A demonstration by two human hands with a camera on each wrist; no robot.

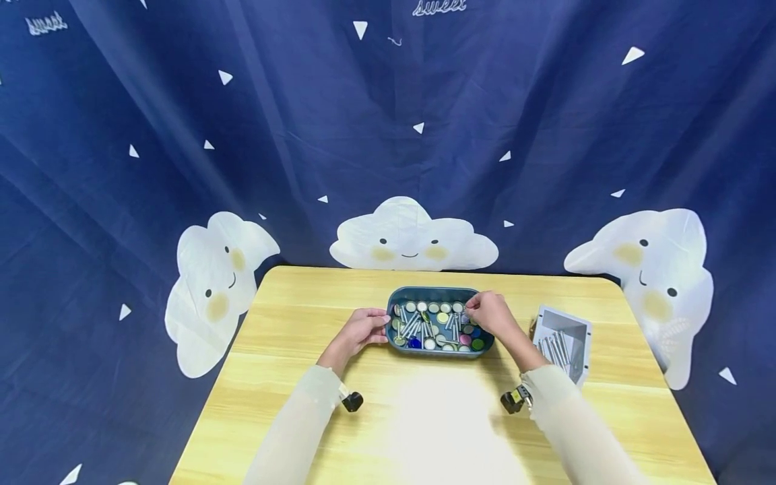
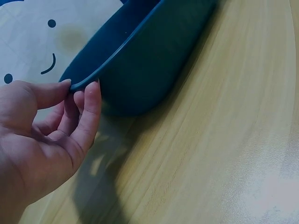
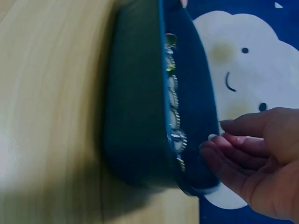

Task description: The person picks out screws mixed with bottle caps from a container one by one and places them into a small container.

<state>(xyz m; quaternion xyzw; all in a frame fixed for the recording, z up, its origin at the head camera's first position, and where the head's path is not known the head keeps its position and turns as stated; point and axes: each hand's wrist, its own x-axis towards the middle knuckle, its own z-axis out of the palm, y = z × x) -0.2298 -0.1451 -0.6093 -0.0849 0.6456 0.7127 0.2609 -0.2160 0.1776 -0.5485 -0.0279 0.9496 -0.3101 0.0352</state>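
Note:
A dark blue-green oblong box (image 1: 445, 294) with rounded corners stands on the table. Inside it lie bottle caps (image 1: 430, 343) of several colours, mixed with silvery bolts (image 1: 412, 326). My left hand (image 1: 362, 328) pinches the box's left end, its thumb (image 2: 56, 94) on the rim and fingers against the outer wall. Over the right end of the box, my right hand (image 1: 490, 312) reaches down with bent fingers. In the right wrist view, thumb and fingertips (image 3: 211, 151) are slightly apart at the rim, and no thing shows between them.
A grey bin (image 1: 580, 337) holding several long bolts (image 1: 554, 350) stands right of the box, beside my right forearm. The wooden table (image 1: 315, 289) ends at the back against a dark blue curtain (image 1: 291, 135) with cloud faces.

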